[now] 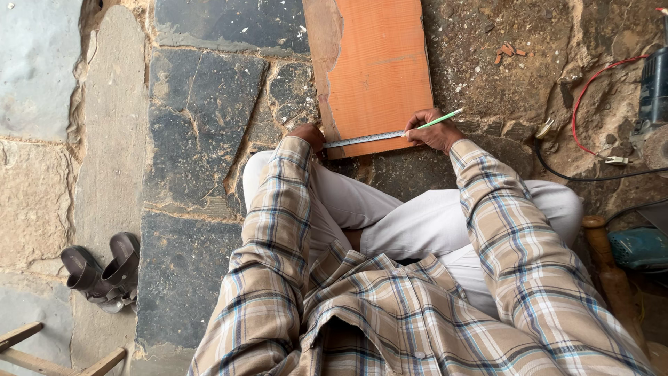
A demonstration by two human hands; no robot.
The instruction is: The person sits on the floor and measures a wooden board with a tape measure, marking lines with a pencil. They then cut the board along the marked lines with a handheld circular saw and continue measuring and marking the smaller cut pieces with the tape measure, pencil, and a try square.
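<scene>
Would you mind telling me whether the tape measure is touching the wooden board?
Touching. The head view shows the tape measure lying flat across the near end of the board, pinned by the left hand and right hand.

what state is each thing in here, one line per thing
wooden board: flat on the stone floor, tape across its near end
measuring tape: stretched across the board, pinned by both hands
pencil: gripped in the right hand, tip at the tape
left hand: pressing the tape's end at the board's edge
shoes: lying off, on the floor

Left hand [308, 134] pins steel rule [364, 138] across orange board [379, 69]; right hand [433, 131] holds pencil [440, 120].
</scene>
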